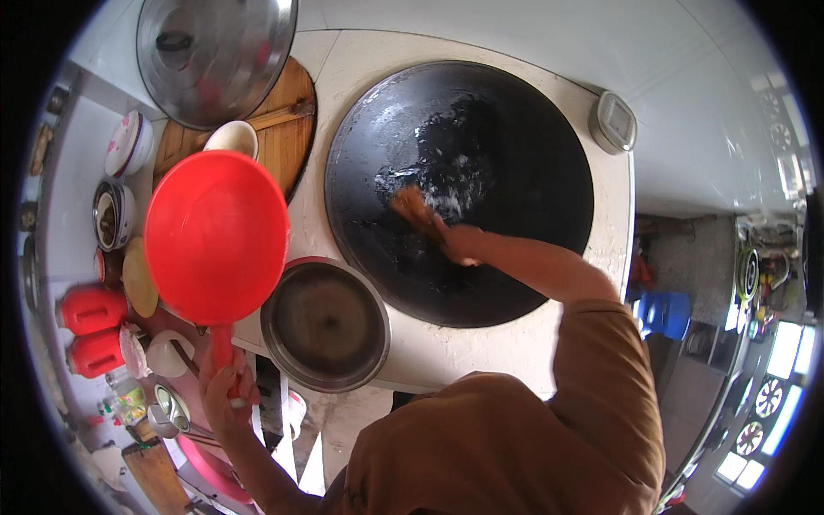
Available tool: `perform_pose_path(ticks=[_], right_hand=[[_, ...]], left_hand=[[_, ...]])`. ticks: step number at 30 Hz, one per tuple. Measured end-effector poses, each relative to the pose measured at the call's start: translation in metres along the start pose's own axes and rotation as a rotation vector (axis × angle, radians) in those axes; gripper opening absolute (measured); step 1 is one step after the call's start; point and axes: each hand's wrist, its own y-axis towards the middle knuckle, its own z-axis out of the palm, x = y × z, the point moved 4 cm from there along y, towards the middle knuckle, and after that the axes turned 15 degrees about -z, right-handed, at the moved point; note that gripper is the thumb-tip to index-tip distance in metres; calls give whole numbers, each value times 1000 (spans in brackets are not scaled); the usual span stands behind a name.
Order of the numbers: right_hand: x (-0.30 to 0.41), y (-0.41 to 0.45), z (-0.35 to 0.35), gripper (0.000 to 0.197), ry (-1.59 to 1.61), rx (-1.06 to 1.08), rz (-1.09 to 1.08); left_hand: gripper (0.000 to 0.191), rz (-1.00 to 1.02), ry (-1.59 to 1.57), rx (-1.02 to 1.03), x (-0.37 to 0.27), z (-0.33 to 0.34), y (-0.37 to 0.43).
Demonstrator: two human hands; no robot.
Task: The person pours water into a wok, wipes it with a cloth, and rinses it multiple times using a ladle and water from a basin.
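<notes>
A large black wok is set into a white stovetop, its inner surface wet and shiny. My right hand reaches over the wok and grips a brown brush, whose blurred bristle end is at the wok's inner wall. On the left, my left hand is closed around the handle of a red plastic ladle, held level with its bowl facing up; the bowl looks empty. Just right of the ladle, a round metal pan with a dark bottom stands at the wok's lower left edge.
A metal lid leans over a round wooden board at the upper left, near a white bowl. Stacked bowls and red containers stand far left. A small metal-rimmed box sits at the stovetop's right corner.
</notes>
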Motion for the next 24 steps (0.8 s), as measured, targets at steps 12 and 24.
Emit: perform_pose_path(ticks=[12, 24], right_hand=[[-121, -66, -25, 63, -476, 13, 237], [62, 83, -46, 69, -10, -527, -452]], left_hand=[[49, 45, -239, 2, 19, -55, -21], [50, 59, -253, -62, 31, -83, -28]])
